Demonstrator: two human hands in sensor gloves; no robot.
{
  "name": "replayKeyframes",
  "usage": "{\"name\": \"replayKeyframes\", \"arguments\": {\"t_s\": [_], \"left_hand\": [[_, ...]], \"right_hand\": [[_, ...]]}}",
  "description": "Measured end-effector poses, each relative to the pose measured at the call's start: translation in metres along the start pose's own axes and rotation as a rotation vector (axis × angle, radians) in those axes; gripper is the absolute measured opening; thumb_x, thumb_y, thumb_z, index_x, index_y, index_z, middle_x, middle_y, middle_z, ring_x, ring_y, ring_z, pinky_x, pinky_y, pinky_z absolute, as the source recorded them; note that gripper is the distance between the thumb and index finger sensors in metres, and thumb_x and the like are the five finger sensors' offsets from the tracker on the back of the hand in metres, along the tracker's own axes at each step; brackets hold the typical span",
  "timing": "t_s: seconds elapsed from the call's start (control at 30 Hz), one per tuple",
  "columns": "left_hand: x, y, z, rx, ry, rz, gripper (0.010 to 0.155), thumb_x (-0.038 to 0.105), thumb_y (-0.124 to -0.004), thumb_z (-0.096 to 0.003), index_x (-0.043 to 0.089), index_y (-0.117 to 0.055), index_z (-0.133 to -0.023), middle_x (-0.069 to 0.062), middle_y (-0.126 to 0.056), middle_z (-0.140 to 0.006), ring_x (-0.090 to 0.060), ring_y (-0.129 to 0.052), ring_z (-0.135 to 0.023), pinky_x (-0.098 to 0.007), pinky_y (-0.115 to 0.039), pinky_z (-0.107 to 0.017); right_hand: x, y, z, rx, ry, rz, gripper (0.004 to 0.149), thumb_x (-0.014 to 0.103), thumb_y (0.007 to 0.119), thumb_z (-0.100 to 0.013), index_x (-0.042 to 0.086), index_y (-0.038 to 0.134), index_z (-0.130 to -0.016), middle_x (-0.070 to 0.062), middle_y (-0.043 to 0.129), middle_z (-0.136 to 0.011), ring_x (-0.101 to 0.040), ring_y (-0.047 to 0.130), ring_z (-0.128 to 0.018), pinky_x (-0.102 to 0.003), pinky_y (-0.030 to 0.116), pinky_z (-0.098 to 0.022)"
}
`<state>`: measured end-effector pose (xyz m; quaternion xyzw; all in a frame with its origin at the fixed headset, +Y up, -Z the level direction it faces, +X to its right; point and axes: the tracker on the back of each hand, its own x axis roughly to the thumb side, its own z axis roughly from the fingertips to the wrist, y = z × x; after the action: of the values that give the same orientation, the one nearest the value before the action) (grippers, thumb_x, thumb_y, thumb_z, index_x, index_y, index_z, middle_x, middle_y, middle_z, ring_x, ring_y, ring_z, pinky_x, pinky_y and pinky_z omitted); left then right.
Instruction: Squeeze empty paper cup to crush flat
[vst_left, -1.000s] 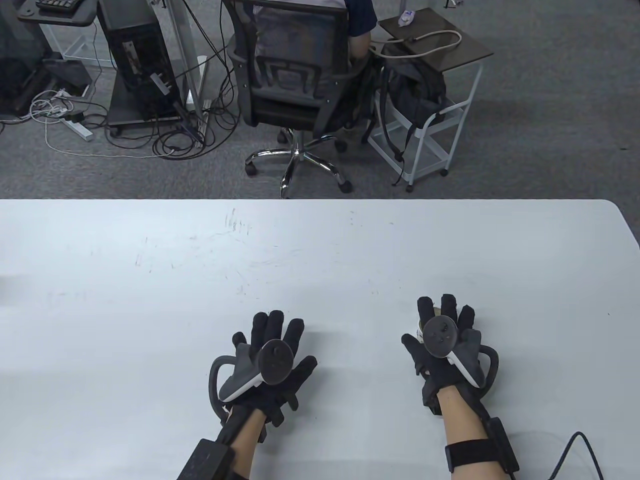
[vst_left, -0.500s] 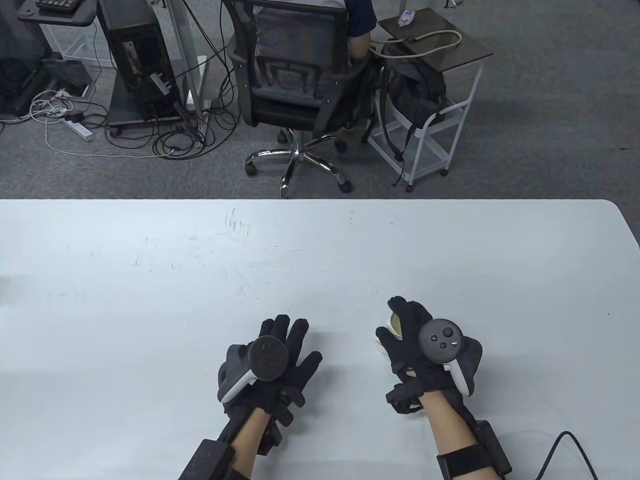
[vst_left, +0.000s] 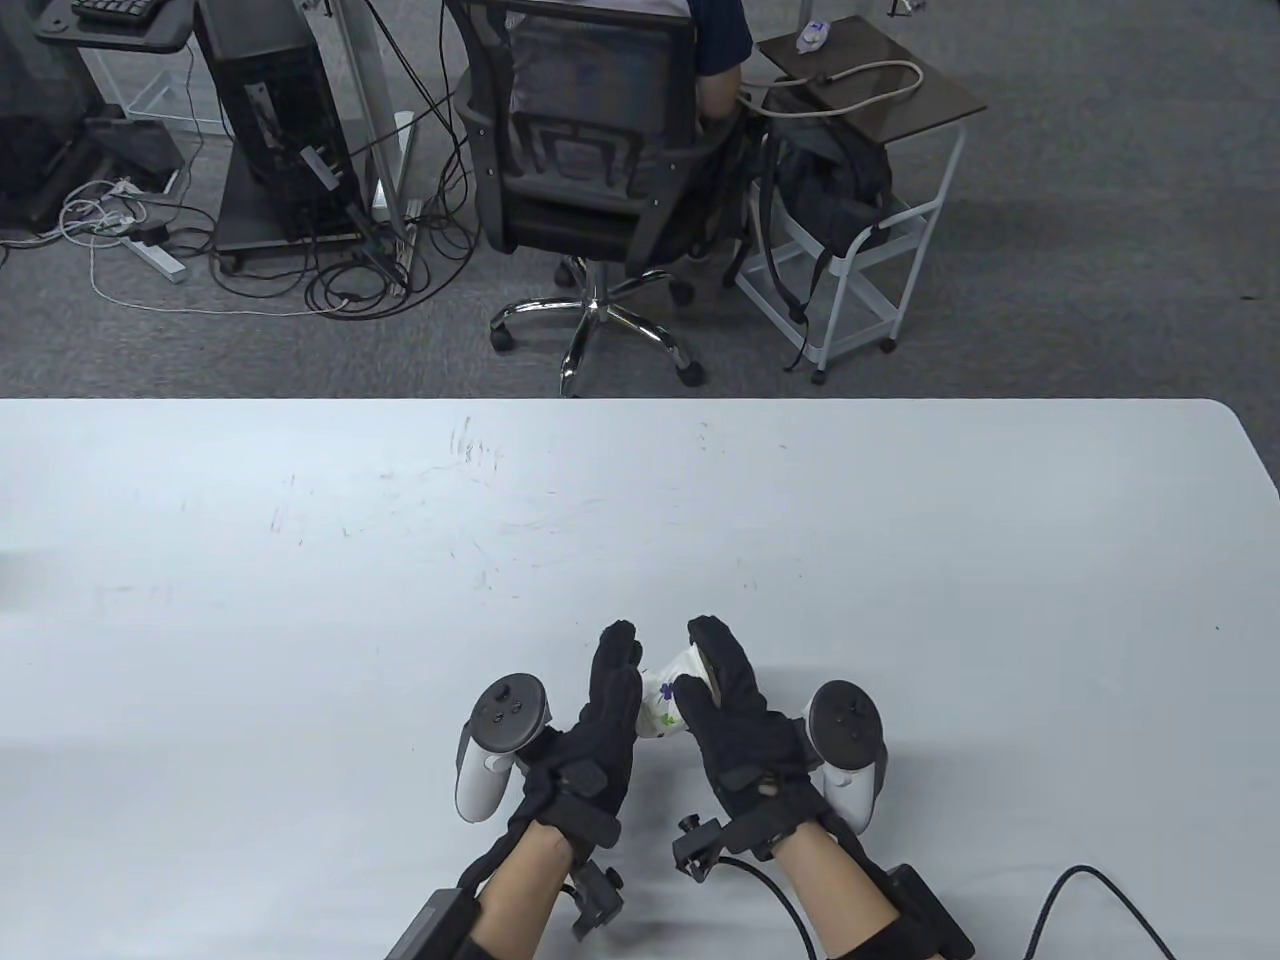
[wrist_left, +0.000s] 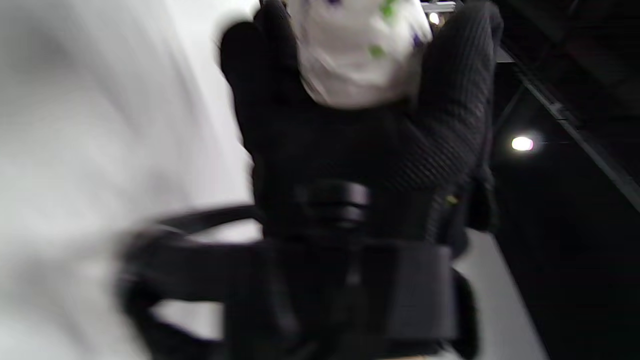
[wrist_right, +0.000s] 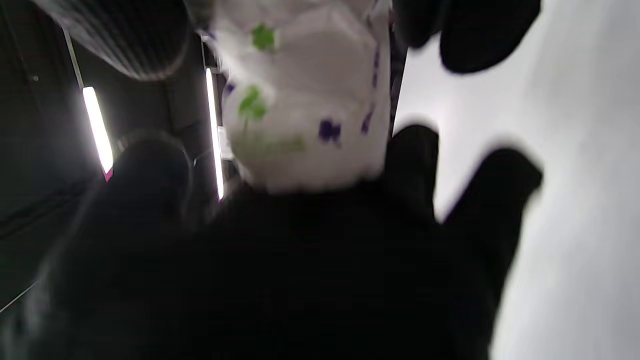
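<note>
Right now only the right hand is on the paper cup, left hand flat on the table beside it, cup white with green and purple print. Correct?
Not quite. The left hand is not flat on the table; it presses the paper cup from the side opposite the right hand, so the cup sits between both palms. The table view shows it. The cup is white with green and purple print, as you said.

The paper cup (vst_left: 663, 703) sits between the left hand (vst_left: 598, 735) and the right hand (vst_left: 735, 715), touching both, near the counter's (vst_left: 300, 620) front edge.
</note>
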<state>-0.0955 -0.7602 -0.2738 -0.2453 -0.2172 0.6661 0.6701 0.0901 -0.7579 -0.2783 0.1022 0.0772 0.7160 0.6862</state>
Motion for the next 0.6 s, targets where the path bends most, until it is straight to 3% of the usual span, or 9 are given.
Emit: {"name": "replayKeyframes", "arguments": {"t_s": [0.1, 0.17, 0.27, 0.4, 0.43, 0.47, 0.5, 0.57, 0.6], "left_hand": [[0.007, -0.007, -0.001, -0.052, -0.059, 0.023, 0.086, 0.082, -0.024, -0.0554, 0.035, 0.031, -0.102, -0.001, 0.029, -0.116, -0.032, 0.025, -0.106, -0.065, -0.012, -0.080], [0.009, -0.012, -0.002, -0.105, -0.083, -0.003, 0.086, 0.083, -0.022, -0.0539, 0.036, 0.035, -0.098, 0.002, 0.038, -0.110, -0.029, 0.034, -0.101, -0.065, -0.002, -0.076], [0.016, -0.016, -0.003, -0.135, -0.115, 0.033, 0.085, 0.084, -0.021, -0.0531, 0.038, 0.036, -0.097, 0.004, 0.045, -0.104, -0.029, 0.043, -0.093, -0.067, 0.006, -0.070], [0.016, -0.014, -0.005, -0.142, -0.073, -0.050, 0.088, 0.084, -0.021, -0.0532, 0.033, 0.034, -0.098, -0.003, 0.045, -0.100, -0.032, 0.038, -0.090, -0.070, -0.002, -0.070], [0.017, -0.012, -0.005, -0.120, -0.049, -0.103, 0.089, 0.083, -0.023, -0.0532, 0.031, 0.031, -0.100, -0.007, 0.041, -0.102, -0.033, 0.034, -0.092, -0.070, -0.005, -0.071], [0.017, -0.010, -0.005, -0.103, -0.035, -0.147, 0.089, 0.082, -0.024, -0.0533, 0.029, 0.029, -0.101, -0.009, 0.037, -0.105, -0.034, 0.031, -0.094, -0.070, -0.008, -0.072], [0.019, -0.008, -0.004, -0.074, -0.015, -0.211, 0.090, 0.082, -0.025, -0.0535, 0.027, 0.026, -0.103, -0.010, 0.031, -0.109, -0.036, 0.028, -0.096, -0.072, -0.012, -0.072], [0.021, -0.002, -0.002, -0.008, 0.010, -0.350, 0.091, 0.081, -0.027, -0.0542, 0.023, 0.016, -0.109, -0.011, 0.018, -0.117, -0.036, 0.019, -0.101, -0.073, -0.018, -0.072], [0.023, 0.002, 0.000, 0.015, 0.014, -0.411, 0.091, 0.081, -0.028, -0.0547, 0.023, 0.011, -0.113, -0.011, 0.014, -0.119, -0.037, 0.017, -0.102, -0.073, -0.019, -0.072]], "right_hand": [[-0.005, 0.020, -0.001, 0.200, -0.015, 0.043, 0.080, 0.068, 0.049, -0.047, 0.038, -0.001, -0.102, 0.001, -0.003, -0.114, -0.049, 0.006, -0.100, -0.068, 0.039, -0.069], [-0.002, 0.033, 0.000, 0.291, -0.026, -0.003, 0.078, 0.069, 0.044, -0.046, 0.040, -0.008, -0.097, 0.005, -0.012, -0.109, -0.046, -0.005, -0.097, -0.070, 0.025, -0.068], [-0.001, 0.035, -0.001, 0.346, -0.034, -0.037, 0.073, 0.066, 0.039, -0.045, 0.044, -0.010, -0.095, 0.005, -0.015, -0.108, -0.044, -0.004, -0.096, -0.068, 0.020, -0.066], [-0.005, 0.027, 0.001, 0.380, 0.027, -0.109, 0.071, 0.062, 0.044, -0.048, 0.049, -0.005, -0.097, 0.005, -0.012, -0.110, -0.045, 0.000, -0.098, -0.068, 0.020, -0.066], [-0.002, 0.022, 0.002, 0.315, 0.025, -0.054, 0.070, 0.061, 0.047, -0.049, 0.048, 0.001, -0.100, 0.001, -0.007, -0.113, -0.047, 0.009, -0.101, -0.068, 0.028, -0.068], [0.001, 0.018, 0.002, 0.232, -0.007, 0.012, 0.071, 0.061, 0.051, -0.049, 0.045, 0.009, -0.104, -0.005, 0.006, -0.116, -0.049, 0.028, -0.104, -0.068, 0.043, -0.068], [0.005, 0.011, 0.002, 0.099, -0.076, 0.138, 0.071, 0.060, 0.055, -0.048, 0.040, 0.020, -0.107, -0.013, 0.024, -0.116, -0.055, 0.051, -0.098, -0.062, 0.060, -0.063], [0.012, 0.003, 0.000, -0.035, -0.173, 0.341, 0.072, 0.061, 0.062, -0.046, 0.032, 0.037, -0.108, -0.016, 0.052, -0.111, -0.044, 0.075, -0.084, -0.053, 0.072, -0.054], [0.016, 0.000, -0.001, -0.053, -0.212, 0.425, 0.072, 0.061, 0.064, -0.046, 0.032, 0.039, -0.108, -0.015, 0.053, -0.110, -0.043, 0.078, -0.080, -0.052, 0.073, -0.052]]}}
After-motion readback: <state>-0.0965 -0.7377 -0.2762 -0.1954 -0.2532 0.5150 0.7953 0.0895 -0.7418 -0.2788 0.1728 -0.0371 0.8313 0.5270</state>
